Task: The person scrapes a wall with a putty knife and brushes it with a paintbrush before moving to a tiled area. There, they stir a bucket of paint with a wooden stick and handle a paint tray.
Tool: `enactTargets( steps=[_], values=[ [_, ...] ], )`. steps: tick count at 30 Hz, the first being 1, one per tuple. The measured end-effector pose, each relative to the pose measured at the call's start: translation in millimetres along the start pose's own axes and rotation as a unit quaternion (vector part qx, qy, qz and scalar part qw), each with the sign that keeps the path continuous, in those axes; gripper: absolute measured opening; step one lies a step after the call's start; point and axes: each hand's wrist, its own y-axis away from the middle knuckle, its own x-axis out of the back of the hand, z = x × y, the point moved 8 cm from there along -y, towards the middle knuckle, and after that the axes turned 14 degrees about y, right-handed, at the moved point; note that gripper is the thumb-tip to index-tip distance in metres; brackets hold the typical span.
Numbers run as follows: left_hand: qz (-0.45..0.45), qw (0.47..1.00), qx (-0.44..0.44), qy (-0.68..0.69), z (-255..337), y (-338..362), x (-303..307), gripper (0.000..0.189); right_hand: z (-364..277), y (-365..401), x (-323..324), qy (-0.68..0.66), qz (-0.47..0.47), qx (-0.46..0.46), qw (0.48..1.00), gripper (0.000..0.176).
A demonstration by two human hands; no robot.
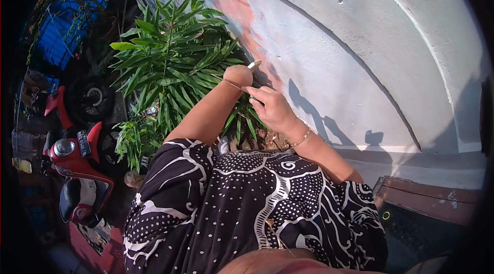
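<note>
My left hand (238,75) is bent down at the wrist in front of the leafy plant (172,52), its fingers mostly hidden behind its back. Out past its far side sticks a short white object (253,65) with a tan tip, apparently held in the closed hand; its kind cannot be made out. A thin bracelet (233,84) circles my left wrist. My right hand (271,109) reaches across to it, thumb and forefinger closed together at the band. Around my right wrist lies a gold chain bracelet (302,137).
A painted wall (329,68) with curved ledges rises close on the right, carrying my shadow. Soil (267,139) shows under the plant. At left stand a red motorbike (77,158), a black wheel (92,98) and a blue sheet (64,27). A brown ledge (427,199) runs at lower right.
</note>
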Motion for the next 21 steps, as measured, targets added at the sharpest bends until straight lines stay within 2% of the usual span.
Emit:
enactTargets(
  steps=[1,2,3,4,6,8,10,12,14,15,17,20,21],
  values=[
    [-0.031,0.999,0.001,-0.028,-1,5,-20,0.024,25,5,-8,0.035,0.009,-0.016,0.999,0.026],
    [-0.029,0.998,-0.013,-0.059,-9,10,-45,0.025,60,16,-5,0.137,0.01,-0.098,0.986,0.02],
    [-0.078,0.993,0.011,-0.086,-22,17,-73,0.025,102,33,-11,0.164,-0.077,-0.221,0.958,0.019],
    [-0.093,0.992,0.02,-0.086,-32,35,-88,0.024,134,56,-16,0.161,-0.121,-0.265,0.943,0.017],
    [-0.128,0.989,0.018,-0.067,-71,53,-126,0.028,178,113,-23,0.148,-0.124,-0.302,0.934,0.028],
    [-0.127,0.99,0.044,-0.043,-111,73,-142,0.025,200,179,-26,0.178,-0.133,-0.374,0.9,0.024],
    [-0.195,0.979,0.024,-0.043,-197,45,-215,0.03,224,252,-47,0.177,-0.205,-0.406,0.873,0.021],
    [-0.035,0.993,0.064,0.09,-222,57,-196,0.029,230,315,-56,0.089,-0.243,-0.534,0.805,0.015],
    [0.017,0.983,0.056,0.172,-218,76,-174,0.029,219,339,-53,-0.08,-0.139,-0.596,0.787,0.012],
    [0.045,0.975,0.063,0.21,-214,86,-160,0.029,213,345,-49,-0.165,-0.082,-0.615,0.767,0.012],
    [0.107,0.947,0.119,0.277,-199,103,-141,0.028,204,334,-36,-0.249,-0.057,-0.573,0.779,0.011],
    [0.073,0.931,0.117,0.339,-164,111,-133,0.025,175,303,6,-0.389,-0.026,-0.51,0.767,0.01],
    [0.068,0.902,0.132,0.406,-161,109,-138,0.025,167,292,17,-0.436,-0.018,-0.485,0.757,0.009]
  ],
)
